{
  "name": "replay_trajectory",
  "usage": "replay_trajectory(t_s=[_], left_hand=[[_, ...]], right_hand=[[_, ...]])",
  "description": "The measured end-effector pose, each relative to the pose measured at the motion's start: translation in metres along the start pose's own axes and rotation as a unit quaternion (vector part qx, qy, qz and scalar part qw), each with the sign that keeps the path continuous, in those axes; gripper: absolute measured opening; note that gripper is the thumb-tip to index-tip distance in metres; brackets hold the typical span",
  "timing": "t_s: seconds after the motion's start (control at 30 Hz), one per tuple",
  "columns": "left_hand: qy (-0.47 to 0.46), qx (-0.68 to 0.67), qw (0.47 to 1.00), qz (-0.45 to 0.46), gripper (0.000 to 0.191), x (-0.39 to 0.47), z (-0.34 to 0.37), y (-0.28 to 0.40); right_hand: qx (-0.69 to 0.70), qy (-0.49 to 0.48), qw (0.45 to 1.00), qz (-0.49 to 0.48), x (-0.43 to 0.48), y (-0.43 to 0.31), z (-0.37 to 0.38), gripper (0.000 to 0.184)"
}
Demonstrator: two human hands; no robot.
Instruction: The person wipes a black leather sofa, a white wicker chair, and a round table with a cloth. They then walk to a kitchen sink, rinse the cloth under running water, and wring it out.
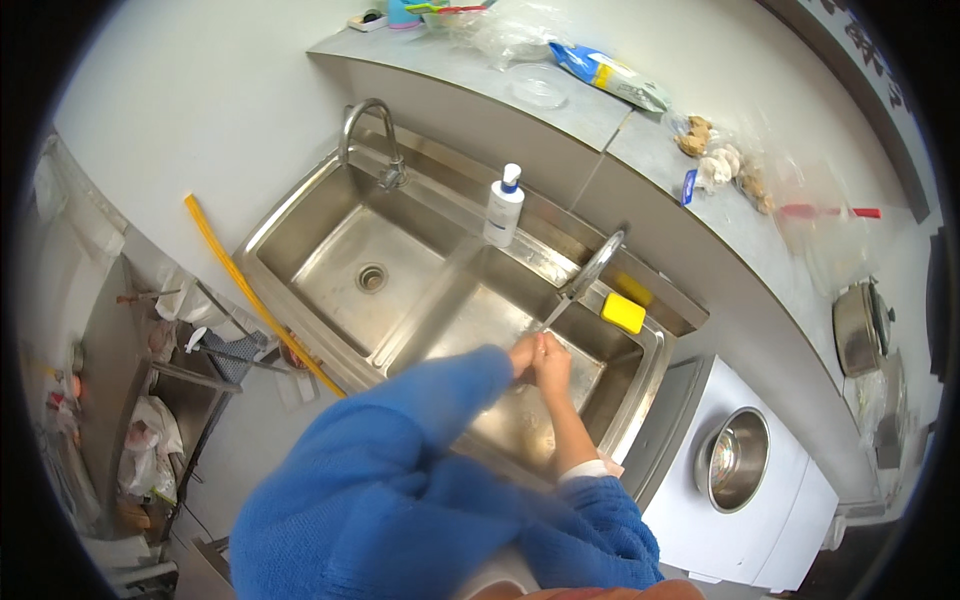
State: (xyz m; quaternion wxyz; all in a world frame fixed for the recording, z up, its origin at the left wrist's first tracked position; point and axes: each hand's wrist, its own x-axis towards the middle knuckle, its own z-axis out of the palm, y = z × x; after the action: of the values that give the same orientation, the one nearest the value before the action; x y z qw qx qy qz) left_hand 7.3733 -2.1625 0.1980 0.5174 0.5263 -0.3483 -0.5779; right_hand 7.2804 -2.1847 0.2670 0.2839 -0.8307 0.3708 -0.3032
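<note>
My left hand (523,354) and my right hand (553,362) meet over the right basin (517,435) of a stainless steel double sink. Water runs from a curved chrome faucet (600,259) onto or right beside them. The hands press against each other, and the fingers of the left are largely hidden, so whether anything lies between them is unclear. Behind the basins stands a white pump bottle (504,214) with a blue collar. To the right of the faucet, a yellow sponge (622,313) rests on the sink's rim.
A second faucet (367,112) arches over the left basin (330,262). Along the left rim runs a yellow hose (232,270). A steel bowl (739,459) sits on a white surface at right. The ledge (465,71) holds plastic bags, ginger (695,136), garlic (720,165) and a lidded pot (859,330).
</note>
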Motion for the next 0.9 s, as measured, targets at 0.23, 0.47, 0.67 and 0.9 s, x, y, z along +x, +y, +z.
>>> replay_trajectory(t_s=[0.23,0.47,0.67,0.9], left_hand=[[0.151,0.192,0.967,0.073,0.043,-0.005,0.002,0.07],[-0.034,0.347,0.922,0.167,0.038,-0.003,-0.02,0.101],[-0.019,0.352,0.921,0.166,0.07,-0.028,-0.051,0.094],[0.023,0.104,0.994,-0.018,0.031,-0.049,-0.083,0.073]], right_hand=[[-0.093,-0.105,0.984,0.109,0.001,0.075,-0.026,0.019],[0.194,-0.195,0.959,0.071,0.009,0.057,-0.02,0.053],[0.342,-0.183,0.911,0.138,0.029,0.029,-0.013,0.037],[0.571,-0.058,0.761,0.302,0.028,0.029,-0.019,0.024]])
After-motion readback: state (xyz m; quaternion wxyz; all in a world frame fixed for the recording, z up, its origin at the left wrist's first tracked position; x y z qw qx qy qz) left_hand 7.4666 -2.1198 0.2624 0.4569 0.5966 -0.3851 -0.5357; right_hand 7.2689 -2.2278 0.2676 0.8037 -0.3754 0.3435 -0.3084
